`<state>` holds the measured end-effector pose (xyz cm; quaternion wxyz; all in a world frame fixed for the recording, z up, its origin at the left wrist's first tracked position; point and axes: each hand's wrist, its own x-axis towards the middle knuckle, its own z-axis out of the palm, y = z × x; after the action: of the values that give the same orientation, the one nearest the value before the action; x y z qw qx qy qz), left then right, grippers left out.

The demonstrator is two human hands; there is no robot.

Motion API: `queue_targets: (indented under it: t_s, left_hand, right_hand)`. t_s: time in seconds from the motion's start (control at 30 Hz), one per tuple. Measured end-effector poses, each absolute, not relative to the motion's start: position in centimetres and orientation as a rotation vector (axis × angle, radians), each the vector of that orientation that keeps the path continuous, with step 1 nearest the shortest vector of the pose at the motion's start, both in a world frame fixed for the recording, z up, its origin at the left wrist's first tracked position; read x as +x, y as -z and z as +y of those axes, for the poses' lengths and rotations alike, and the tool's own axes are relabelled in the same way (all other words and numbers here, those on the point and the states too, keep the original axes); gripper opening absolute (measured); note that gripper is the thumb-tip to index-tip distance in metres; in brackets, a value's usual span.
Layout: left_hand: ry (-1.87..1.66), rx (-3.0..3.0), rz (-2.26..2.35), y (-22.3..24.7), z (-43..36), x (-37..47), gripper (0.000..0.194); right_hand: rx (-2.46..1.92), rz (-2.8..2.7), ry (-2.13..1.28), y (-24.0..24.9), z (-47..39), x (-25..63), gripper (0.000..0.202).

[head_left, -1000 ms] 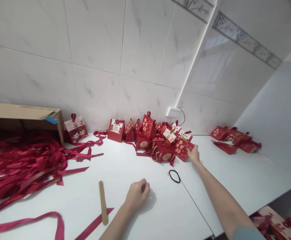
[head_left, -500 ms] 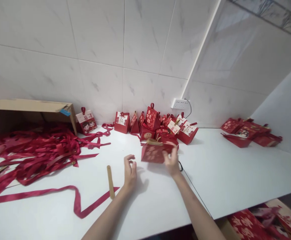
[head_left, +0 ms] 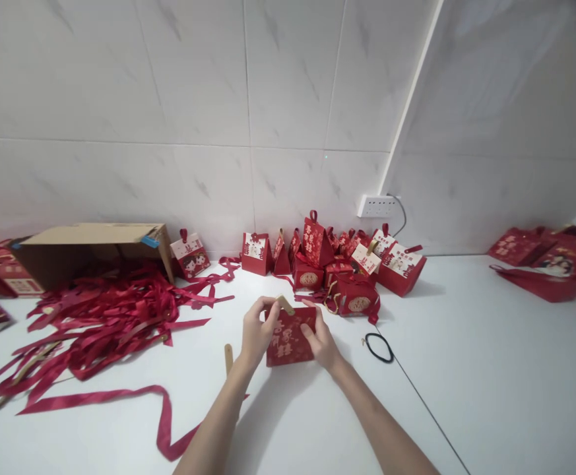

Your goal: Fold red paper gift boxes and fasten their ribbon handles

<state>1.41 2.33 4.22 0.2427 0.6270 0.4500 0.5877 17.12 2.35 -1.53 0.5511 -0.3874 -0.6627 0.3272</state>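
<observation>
Between both hands is a red box (head_left: pixel 290 340) with pale printed characters, near the middle of the white table. My left hand (head_left: pixel 259 328) pinches a gold strap (head_left: pixel 284 305) at the box's top left. My right hand (head_left: pixel 321 338) grips the box's right side, thumb on its front face. Beside my left forearm lies a loose gold strap (head_left: pixel 229 358), partly hidden by the arm. A long red ribbon (head_left: pixel 165 422) stretches across the table to the left and passes behind that forearm.
An open cardboard box (head_left: pixel 94 236) and a heap of red ribbons (head_left: pixel 114 316) are at the left. Several red gift boxes (head_left: pixel 317 245) stand by the wall, others (head_left: pixel 555 260) at far right. A black loop (head_left: pixel 379 348) lies right of my hands.
My left hand has moved up to the red box and now pinches its gold strap. The box has come nearer and turned its printed face forward. The camera view has shifted left.
</observation>
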Motion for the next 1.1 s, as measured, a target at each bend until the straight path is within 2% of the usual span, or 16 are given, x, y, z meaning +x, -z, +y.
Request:
queue_targets:
  t_s: [0.17, 0.3, 0.47, 0.63, 0.7, 0.87, 1.1]
  left_hand:
    - [-1.804, 1.792, 1.126, -3.3, 2.0, 2.3, 0.009]
    - [-1.799, 2.072, 1.025, -3.0, 1.2, 1.4, 0.007]
    - [-1.73, 2.432, 0.926, -4.2, 1.1, 0.2, 0.016]
    - [-1.78, 2.284, 0.909, -4.2, 0.8, 0.9, 0.021]
    - [-1.778, 2.246, 0.944, -4.0, 0.7, 1.2, 0.02]
    - [-1.705, 2.236, 1.034, -4.0, 0.6, 1.1, 0.019]
    - [-1.646, 2.222, 1.093, -4.2, 0.5, 1.1, 0.018]
  right_hand:
    - [-0.919, -1.626, -0.798, 1.3, 1.7, 17.3, 0.052]
    - [-0.933, -1.701, -0.738, 0.9, 0.9, 17.4, 0.055]
    - [-0.979, -1.78, -0.621, 0.3, 0.0, 17.5, 0.053]
    - [-0.858, -1.694, -0.348, -0.4, -0.5, 16.7, 0.056]
    - [-0.82, -1.616, -0.248, -0.8, -0.6, 16.2, 0.05]
    - [-0.911, -1.596, -0.194, -1.7, -0.8, 15.5, 0.016]
    - [-0.932, -1.565, -0.262, -1.8, -0.7, 15.5, 0.007]
